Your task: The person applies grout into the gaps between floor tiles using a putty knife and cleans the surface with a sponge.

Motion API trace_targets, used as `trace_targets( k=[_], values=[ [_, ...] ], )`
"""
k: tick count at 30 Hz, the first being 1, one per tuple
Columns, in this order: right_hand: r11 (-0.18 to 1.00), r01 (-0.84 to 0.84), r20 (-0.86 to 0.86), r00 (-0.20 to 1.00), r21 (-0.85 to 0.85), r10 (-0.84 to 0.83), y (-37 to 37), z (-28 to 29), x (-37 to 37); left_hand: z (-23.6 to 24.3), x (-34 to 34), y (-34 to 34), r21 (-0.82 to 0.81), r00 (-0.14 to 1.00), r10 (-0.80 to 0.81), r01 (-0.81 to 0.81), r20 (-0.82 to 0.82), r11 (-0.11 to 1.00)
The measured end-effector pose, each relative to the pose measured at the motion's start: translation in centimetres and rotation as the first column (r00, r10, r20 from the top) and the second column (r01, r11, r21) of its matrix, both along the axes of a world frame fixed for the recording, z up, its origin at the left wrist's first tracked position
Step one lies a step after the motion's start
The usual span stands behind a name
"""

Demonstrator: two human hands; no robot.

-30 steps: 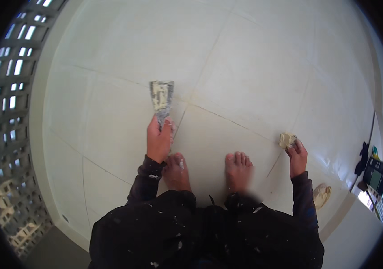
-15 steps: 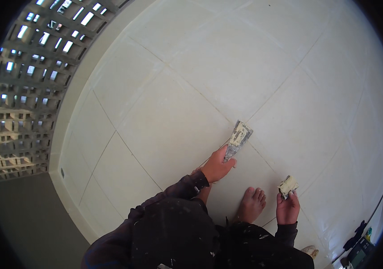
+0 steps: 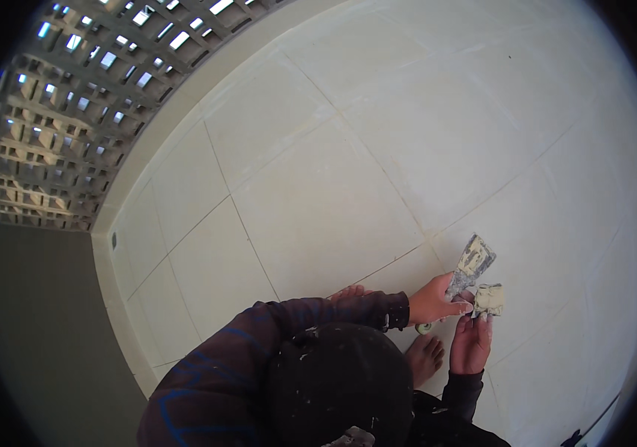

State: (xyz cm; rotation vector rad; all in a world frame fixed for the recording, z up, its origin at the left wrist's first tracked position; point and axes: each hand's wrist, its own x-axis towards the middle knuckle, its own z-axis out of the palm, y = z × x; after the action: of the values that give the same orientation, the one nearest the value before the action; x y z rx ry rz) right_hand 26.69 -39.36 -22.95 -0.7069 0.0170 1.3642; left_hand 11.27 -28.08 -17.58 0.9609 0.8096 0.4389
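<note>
Putty knife (image 3: pixel 471 266), gripped by the left hand (image 3: pixel 432 300), is ahead and right of the right foot (image 3: pixel 426 359), as is the putty-coated piece (image 3: pixel 490 299) the right hand (image 3: pixel 470 346) pinches; bumping them could shed putty (image 3: pixel 473 258).

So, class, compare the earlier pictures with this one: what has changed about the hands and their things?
The left hand, with its scraper, has moved rightward, close to the right hand and its paste-covered piece; the two were well apart before. The view has turned too. Nothing was visibly taken up or let go: each hand keeps its hold.
</note>
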Motion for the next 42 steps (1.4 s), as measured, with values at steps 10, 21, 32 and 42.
trace_targets(
  k=[10, 21, 32, 42],
  values=[
    [0.999, 0.046, 0.013, 0.999, -0.030, -0.045, 0.7, -0.1, 1.1, -1.8, 3.6, 0.1, -0.004, 0.997, 0.032, -0.032, -0.065, 0.999],
    [0.964, 0.253, 0.297, 0.929, -0.077, -0.220, -1.4, 2.8, -4.6, 1.2, 0.3, -0.1, -0.045, 0.976, -0.177, 0.173, -0.124, 0.984],
    [0.497, 0.733, 0.542, 0.679, -0.464, -0.495, -25.7, -9.1, 10.1, -4.0, 0.3, -0.6, 0.039, 0.996, 0.043, -0.040, -0.079, 0.998],
    [-0.238, 0.712, 0.683, 0.439, -0.661, -0.584, -59.2, -33.5, 28.7, -13.4, -1.8, 2.8, 0.239, 0.760, 0.532, -0.475, -0.373, 0.847]
  ],
)
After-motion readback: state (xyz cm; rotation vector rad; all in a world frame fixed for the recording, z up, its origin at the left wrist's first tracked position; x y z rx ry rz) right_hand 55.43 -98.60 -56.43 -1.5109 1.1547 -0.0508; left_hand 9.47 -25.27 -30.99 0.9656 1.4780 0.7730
